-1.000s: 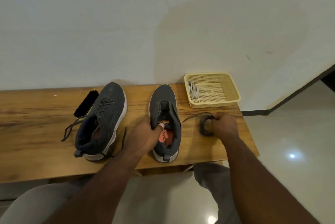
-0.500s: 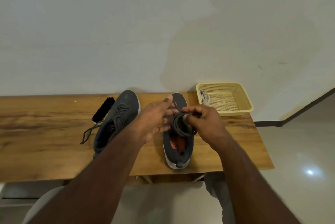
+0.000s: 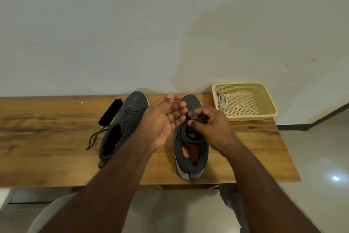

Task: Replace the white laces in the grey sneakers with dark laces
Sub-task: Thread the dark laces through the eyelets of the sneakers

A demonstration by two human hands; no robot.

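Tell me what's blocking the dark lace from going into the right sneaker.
Nothing visible. The right hand pinches the coiled lace directly above the unlaced sneaker; the left hand, open, is beside it, not between.

Plain off-white wall (image 3: pixel 170 25) behind, faintly stained. Wooden desk (image 3: pixel 47 138) with strong grain, set against it. Glossy pale tiled floor (image 3: pixel 321 157) to the right, catching a bright light spot (image 3: pixel 335 178), edged by a dark skirting board (image 3: pixel 294 127).

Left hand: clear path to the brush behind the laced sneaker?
Probably yes. The left hand is open and holds nothing, and the brush lies exposed on the table beside the laced sneaker, with nothing over it.
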